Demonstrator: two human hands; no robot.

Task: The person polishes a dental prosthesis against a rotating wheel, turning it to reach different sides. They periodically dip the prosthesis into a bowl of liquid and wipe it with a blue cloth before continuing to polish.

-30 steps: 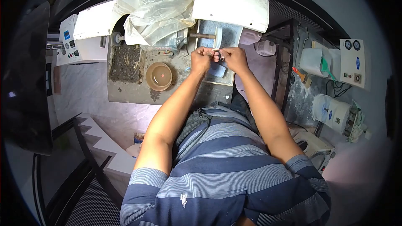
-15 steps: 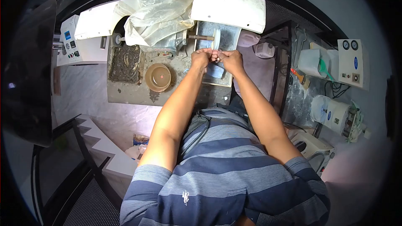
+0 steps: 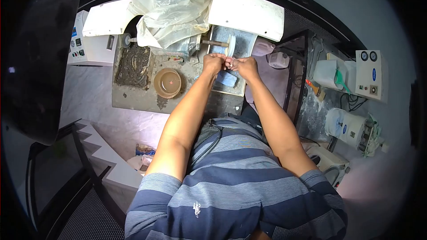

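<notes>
Fingers of the left hand (image 3: 213, 64) and right hand (image 3: 247, 67) meet in a tight pinch around a small pale piece (image 3: 231, 65), too tiny to identify, near the round white wheel (image 3: 231, 45) over the blue-lined tray (image 3: 242, 41), apparently so both steady it.

Runs in navy and pale grey-blue stripes across the shirt (image 3: 235, 173), with white on the emblem (image 3: 196, 209). Shows white with dark specks on the cover (image 3: 247, 11), cloudy white on the plastic sheet (image 3: 175, 15), tan on the bowl (image 3: 157, 84), stained grey on the table (image 3: 129, 98). Turns off-white on the wheel (image 3: 231, 44), light blue on the block (image 3: 227, 78), red and yellowish on the brush (image 3: 315, 88), green on the scoop (image 3: 340, 79).
</notes>
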